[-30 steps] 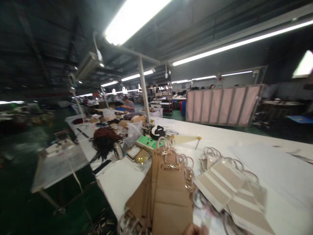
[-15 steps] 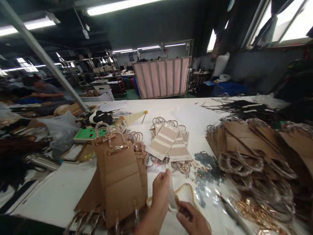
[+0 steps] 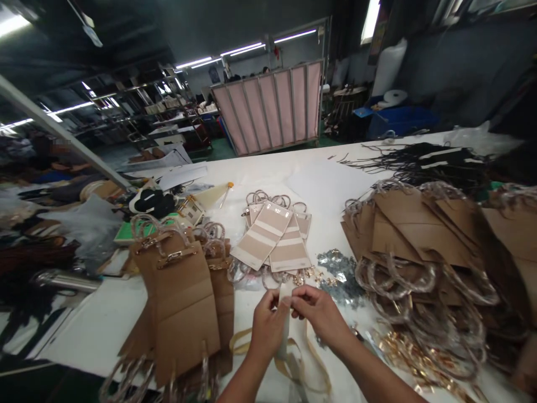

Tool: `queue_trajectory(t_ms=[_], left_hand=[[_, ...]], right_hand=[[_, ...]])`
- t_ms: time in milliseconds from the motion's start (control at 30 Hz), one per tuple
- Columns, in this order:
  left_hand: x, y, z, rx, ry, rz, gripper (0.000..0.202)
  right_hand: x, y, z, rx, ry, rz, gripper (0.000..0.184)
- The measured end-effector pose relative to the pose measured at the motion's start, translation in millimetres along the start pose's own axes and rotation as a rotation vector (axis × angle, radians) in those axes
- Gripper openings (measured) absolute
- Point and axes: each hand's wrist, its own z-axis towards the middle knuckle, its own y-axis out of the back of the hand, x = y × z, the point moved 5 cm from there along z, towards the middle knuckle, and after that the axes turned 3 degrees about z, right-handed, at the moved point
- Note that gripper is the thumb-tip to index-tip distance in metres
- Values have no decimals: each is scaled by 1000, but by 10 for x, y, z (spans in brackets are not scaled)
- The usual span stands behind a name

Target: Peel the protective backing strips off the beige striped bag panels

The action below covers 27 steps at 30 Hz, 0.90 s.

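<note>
My left hand [image 3: 268, 322] is closed on a pale flat strap [image 3: 285, 291], thumb pressed along it. Close beside it, my right hand [image 3: 314, 313] pinches near the strap's upper end, fingertips almost meeting the left ones. The strap's yellow-edged length [image 3: 321, 369] hangs and loops down over the white table below both wrists. Just beyond the hands lie striped beige bag panels [image 3: 262, 238] with ring handles, and small gold fittings [image 3: 308, 276] sit by their lower edge.
Brown bag panels [image 3: 187, 302] with wrapped handles are stacked at left, and more brown panels [image 3: 403, 224] at right. Gold hardware [image 3: 411, 358] and small clear packets [image 3: 339, 274] lie on the right. Black cords [image 3: 419, 162] are at the far right; a steel flask [image 3: 67, 280] is at left.
My right hand has moved up from the lower part of the strap to its upper end beside my left hand. The view has tilted and shifted somewhat.
</note>
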Motion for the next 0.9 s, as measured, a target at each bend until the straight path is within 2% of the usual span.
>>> queue_trajectory(t_ms=[133, 200, 267, 333, 400, 467, 500, 600, 767, 900], left_hand=[[-3, -240, 158, 159, 68, -108, 38], [38, -296, 289, 181, 107, -93, 33], [86, -304, 446, 181, 116, -9, 30], [99, -283, 618, 197, 43, 95, 24], [90, -252, 785, 240, -88, 190, 19], [108, -220, 934, 302, -197, 260, 17], [136, -203, 1003, 333, -229, 289, 17], [293, -156, 1188, 390, -256, 353, 19], [654, -135, 1432, 420, -218, 446, 22], [867, -135, 1541, 445, -179, 487, 21]], right_hand=[[-144, 244, 89, -113, 24, 26, 33], [-169, 378, 147, -169, 29, -42, 31], [-83, 510, 235, -237, 91, -214, 36], [124, 571, 365, -254, 246, -496, 45], [338, 505, 545, -153, 410, -829, 37], [449, 371, 771, 20, 480, -1120, 19], [466, 308, 894, 97, 474, -1237, 14], [408, 169, 1251, 278, 371, -1467, 17], [125, 105, 1668, 507, 203, -1492, 17], [-74, 121, 1816, 566, 114, -1466, 18]])
